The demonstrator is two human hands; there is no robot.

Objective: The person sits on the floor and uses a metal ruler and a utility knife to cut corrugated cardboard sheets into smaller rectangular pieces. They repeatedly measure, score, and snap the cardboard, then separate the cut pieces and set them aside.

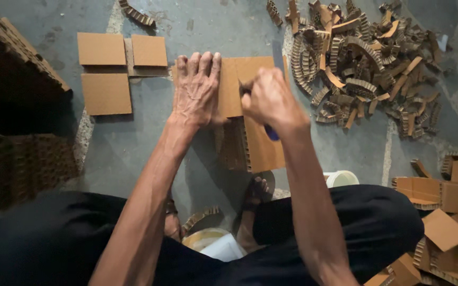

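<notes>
My left hand (197,87) lies flat, fingers spread, pressing down on a brown honeycomb cardboard piece (258,143) on the grey concrete floor. Just right of it, my right hand (271,100) is closed around a knife with a blue handle (271,132), its tip against the cardboard near the left hand's thumb. The blade itself is hidden by the fingers. The cardboard runs from under both hands down toward my knees.
Three cut cardboard squares (104,69) lie at upper left. A large heap of honeycomb offcuts (364,58) fills the upper right. More cardboard pieces (441,212) sit at lower right. A white cup (341,178) stands by my right knee. Dark stacked cardboard (11,69) borders the left.
</notes>
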